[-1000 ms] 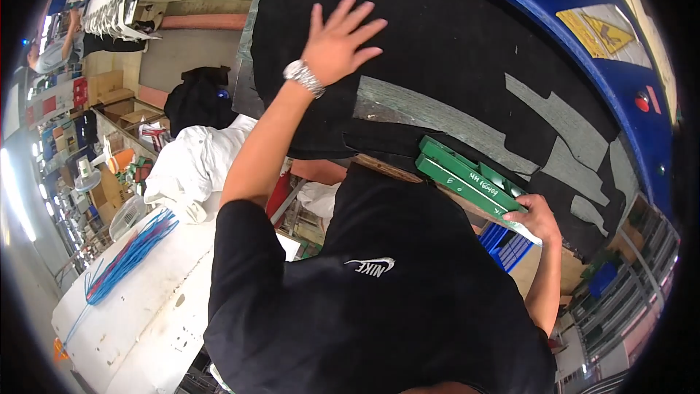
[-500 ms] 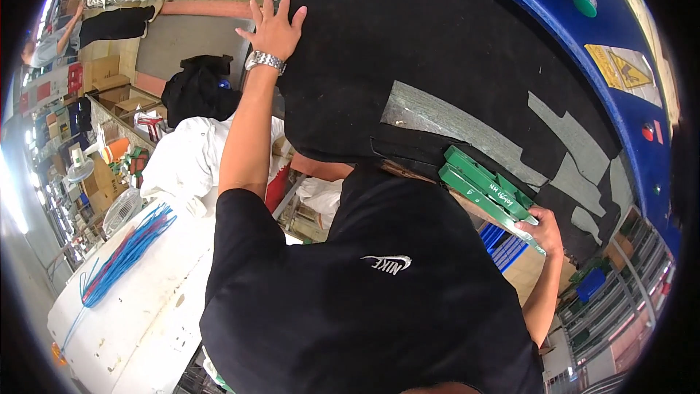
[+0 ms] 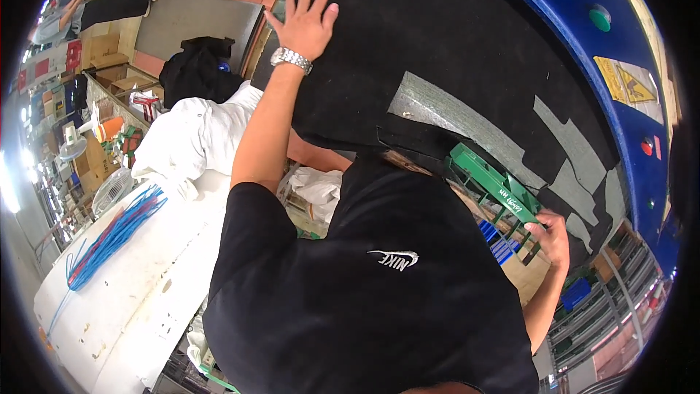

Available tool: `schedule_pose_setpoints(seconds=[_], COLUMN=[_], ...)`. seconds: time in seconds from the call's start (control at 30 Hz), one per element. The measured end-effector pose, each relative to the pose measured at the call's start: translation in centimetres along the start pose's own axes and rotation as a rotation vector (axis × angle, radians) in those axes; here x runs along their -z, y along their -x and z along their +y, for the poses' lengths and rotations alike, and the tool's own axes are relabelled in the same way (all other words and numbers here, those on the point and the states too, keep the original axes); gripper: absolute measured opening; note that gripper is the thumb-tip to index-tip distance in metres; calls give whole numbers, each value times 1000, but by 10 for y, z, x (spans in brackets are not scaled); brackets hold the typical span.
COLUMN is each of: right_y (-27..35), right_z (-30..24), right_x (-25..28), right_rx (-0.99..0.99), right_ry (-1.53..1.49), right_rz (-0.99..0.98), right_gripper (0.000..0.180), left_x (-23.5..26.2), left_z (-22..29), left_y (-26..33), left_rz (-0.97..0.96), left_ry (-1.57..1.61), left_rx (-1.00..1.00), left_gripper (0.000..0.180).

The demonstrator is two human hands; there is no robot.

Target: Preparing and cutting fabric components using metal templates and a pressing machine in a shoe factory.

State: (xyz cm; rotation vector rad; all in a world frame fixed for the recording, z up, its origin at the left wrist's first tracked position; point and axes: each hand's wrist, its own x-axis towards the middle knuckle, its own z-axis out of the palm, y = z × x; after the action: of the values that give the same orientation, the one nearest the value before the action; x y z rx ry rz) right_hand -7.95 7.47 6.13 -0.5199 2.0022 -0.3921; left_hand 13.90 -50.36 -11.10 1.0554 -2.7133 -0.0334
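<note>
My left hand [image 3: 305, 28], with a metal-banded watch at the wrist, lies with spread fingers on the far left part of a black sheet [image 3: 452, 29]. My right hand [image 3: 552, 239] grips the near right end of a green cutting die [image 3: 496, 186], an elongated frame with crossbars. The die is tilted at the sheet's near edge, its crossbars facing partly toward me. Just beyond it on the sheet lies a long grey cut piece [image 3: 456, 117]. Further right are several irregular grey pieces [image 3: 576, 146]. My right fingertips are partly hidden behind the die.
A blue machine body [image 3: 583, 51] with a green button [image 3: 600, 18] and a red button [image 3: 647, 147] curves along the right. White cloth [image 3: 193, 138] and a bundle of blue cords [image 3: 117, 237] lie on a white table [image 3: 146, 299] at left. A person [image 3: 55, 25] is at far left.
My right hand has turned the green die, so its crossbars and gaps now show. My left hand appears further right in view, still spread on the black sheet; the whole view has shifted slightly.
</note>
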Motion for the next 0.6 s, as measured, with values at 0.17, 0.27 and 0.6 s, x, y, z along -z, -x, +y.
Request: schedule_pose_setpoints(seconds=[0.17, 0.27, 0.6], right_y=[-11, -53, -222], right_z=[-81, -119, -157], right_x=[17, -2, -101], right_rx=[405, 667, 930], right_ry=[332, 518, 585], right_rz=[152, 361, 818], right_gripper=[34, 34, 23], left_x=[13, 19, 56], left_z=[-20, -17, 5], left_y=[-2, 3, 22], left_rz=[-111, -81, 18], left_ry=[-27, 29, 560], left_rx=[138, 117, -111], left_gripper=[51, 47, 28])
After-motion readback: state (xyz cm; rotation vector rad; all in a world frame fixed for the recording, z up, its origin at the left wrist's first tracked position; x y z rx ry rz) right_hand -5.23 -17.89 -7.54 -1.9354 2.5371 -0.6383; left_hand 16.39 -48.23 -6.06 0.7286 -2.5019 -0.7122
